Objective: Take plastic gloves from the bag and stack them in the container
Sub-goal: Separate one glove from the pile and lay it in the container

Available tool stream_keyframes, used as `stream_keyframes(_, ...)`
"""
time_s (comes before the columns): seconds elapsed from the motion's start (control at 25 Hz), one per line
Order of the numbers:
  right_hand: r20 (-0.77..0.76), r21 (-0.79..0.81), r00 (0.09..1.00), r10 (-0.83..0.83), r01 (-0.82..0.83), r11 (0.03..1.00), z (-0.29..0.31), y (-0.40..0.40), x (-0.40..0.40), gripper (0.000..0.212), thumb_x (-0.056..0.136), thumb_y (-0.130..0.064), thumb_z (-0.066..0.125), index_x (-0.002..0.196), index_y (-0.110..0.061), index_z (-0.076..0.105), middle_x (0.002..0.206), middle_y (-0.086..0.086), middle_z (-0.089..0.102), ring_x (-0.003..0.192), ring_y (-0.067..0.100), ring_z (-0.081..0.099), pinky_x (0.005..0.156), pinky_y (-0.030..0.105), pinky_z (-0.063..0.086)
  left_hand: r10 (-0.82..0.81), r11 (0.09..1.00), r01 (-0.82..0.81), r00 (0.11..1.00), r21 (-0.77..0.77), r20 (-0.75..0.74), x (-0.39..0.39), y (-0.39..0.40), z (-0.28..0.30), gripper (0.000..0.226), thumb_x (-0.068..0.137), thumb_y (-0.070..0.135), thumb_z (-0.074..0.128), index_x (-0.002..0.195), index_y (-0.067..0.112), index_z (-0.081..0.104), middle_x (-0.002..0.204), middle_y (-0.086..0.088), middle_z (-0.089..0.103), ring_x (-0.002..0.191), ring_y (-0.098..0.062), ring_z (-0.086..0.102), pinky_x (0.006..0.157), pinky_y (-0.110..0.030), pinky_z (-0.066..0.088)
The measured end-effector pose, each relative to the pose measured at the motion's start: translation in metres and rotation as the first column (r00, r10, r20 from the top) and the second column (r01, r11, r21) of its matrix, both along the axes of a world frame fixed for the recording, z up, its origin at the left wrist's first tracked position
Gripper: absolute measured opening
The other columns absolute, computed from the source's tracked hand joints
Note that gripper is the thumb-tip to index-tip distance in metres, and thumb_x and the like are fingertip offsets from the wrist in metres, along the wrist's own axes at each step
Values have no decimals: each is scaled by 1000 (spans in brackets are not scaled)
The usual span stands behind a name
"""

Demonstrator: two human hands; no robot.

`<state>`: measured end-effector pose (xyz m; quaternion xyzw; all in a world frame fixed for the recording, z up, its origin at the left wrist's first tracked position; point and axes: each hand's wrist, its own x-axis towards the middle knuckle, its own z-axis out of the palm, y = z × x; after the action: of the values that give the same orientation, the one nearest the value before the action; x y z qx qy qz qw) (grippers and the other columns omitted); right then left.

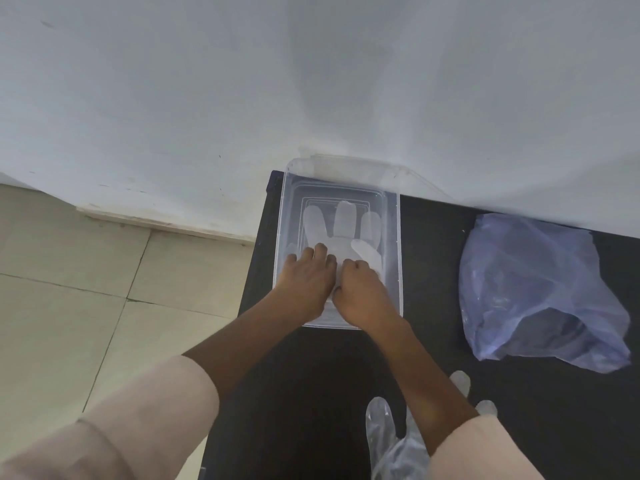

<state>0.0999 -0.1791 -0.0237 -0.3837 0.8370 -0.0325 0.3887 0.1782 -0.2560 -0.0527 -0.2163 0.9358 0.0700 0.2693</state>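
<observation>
1. Fingertips (320, 250) of the left hand (306, 280) lie flat and slightly spread on the plastic glove (341, 233) in the container, pressing rather than gripping; the right hand (360, 289) has its fingers curled under at the glove's cuff end, and whether they pinch the film cannot be told.

2. Nearest the person, a loose glove (384, 434) lies on the black table (433, 271) at the bottom edge, partly hidden under the right forearm. Its fingers point away from the person, up the table.

3. That loose glove lies behind and to the right of both hands, close under the right arm, so the right hand is judged the nearer one to draw back and lift it.

4. Further out, the clear container (393, 237) sits at the table's left end with its long axis running away from the person. The glove inside is laid along that axis, cuff near, fingers far, which matches how the loose glove already lies; little turning should be needed to stack it.

5. To the right, well apart from the container, the blue bag (530, 278) slumps on the table with its mouth toward the person, also on the right hand's side.

6. Farthest, a clear lid (363, 164) leans behind the container against the white wall (311, 81).
</observation>
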Motion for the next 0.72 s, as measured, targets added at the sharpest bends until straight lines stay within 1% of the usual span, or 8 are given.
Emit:
stream_keyframes(0.08, -46, -17, 997, -56, 56, 998, -6, 1, 0, 49, 95, -19, 48, 139, -2, 35, 143, 19, 42, 127, 34, 46, 105, 43, 41, 18, 1000, -18, 1000, -19, 19, 1, 2, -6, 81, 83, 28, 70, 149, 10, 26, 153, -16, 27, 135, -33, 37, 108, -45, 35)
stream_keyframes(0.2, -84, -12, 990, -114, 113, 993, -7, 1, 0, 66, 97, -26, 46, 150, -3, 14, 160, 18, 18, 141, 36, 31, 113, 48, 34, 23, 999, -22, 1000, -31, 21, 4, 3, -12, 83, 84, 33, 69, 149, 10, 23, 154, -16, 25, 135, -33, 36, 109, -46, 33)
stream_keyframes(0.28, -80, -24, 983, -167, 165, 986, -6, 1, 1, 73, 97, -27, 45, 152, -4, 3, 163, 17, 5, 145, 36, 24, 115, 48, 30, 23, 999, -22, 1000, -34, 12, 4, 3, -14, 82, 84, 33, 68, 149, 10, 23, 154, -16, 25, 135, -33, 37, 108, -45, 34)
stream_keyframes(0.4, -63, -76, 962, -267, 262, 962, -7, 0, 5, 79, 97, -29, 46, 152, -5, -6, 164, 13, -6, 148, 34, 18, 117, 48, 26, 30, 999, -30, 1000, -25, -1, 4, 2, -13, 81, 85, 32, 67, 149, 10, 24, 155, -16, 25, 135, -33, 36, 108, -45, 34)
stream_keyframes(0.48, -45, -135, 940, -338, 330, 934, -7, 0, 9, 81, 97, -28, 48, 153, -8, -7, 165, 11, -5, 150, 32, 15, 119, 46, 24, 33, 999, -33, 999, -18, -10, 5, 2, -13, 80, 85, 32, 66, 149, 10, 24, 155, -17, 24, 136, -33, 36, 108, -45, 34)
stream_keyframes(0.56, -15, -194, 924, -382, 372, 908, -7, 1, 12, 77, 97, -25, 48, 154, -10, -2, 165, 10, 1, 149, 31, 18, 119, 44, 26, 38, 999, -38, 999, -2, -16, 4, 1, -12, 78, 87, 35, 65, 149, 11, 25, 155, -16, 25, 136, -32, 36, 108, -46, 34)
stream_keyframes(0.68, 30, -249, 938, -344, 341, 907, -9, 3, 13, 65, 96, -18, 47, 152, -10, 15, 161, 11, 20, 143, 31, 33, 114, 46, 36, 76, 996, -74, 996, 48, -52, 3, -2, -9, 73, 87, 36, 64, 147, 11, 29, 150, -15, 33, 134, -32, 40, 107, -45, 36)
stream_keyframes(0.72, 36, -254, 939, -343, 341, 905, -11, 4, 10, 63, 96, -15, 46, 151, -10, 17, 160, 11, 24, 140, 31, 36, 112, 45, 38, 99, 993, -94, 992, 66, -78, 2, -4, -7, 71, 87, 34, 64, 145, 10, 31, 146, -14, 37, 131, -31, 42, 105, -44, 38)
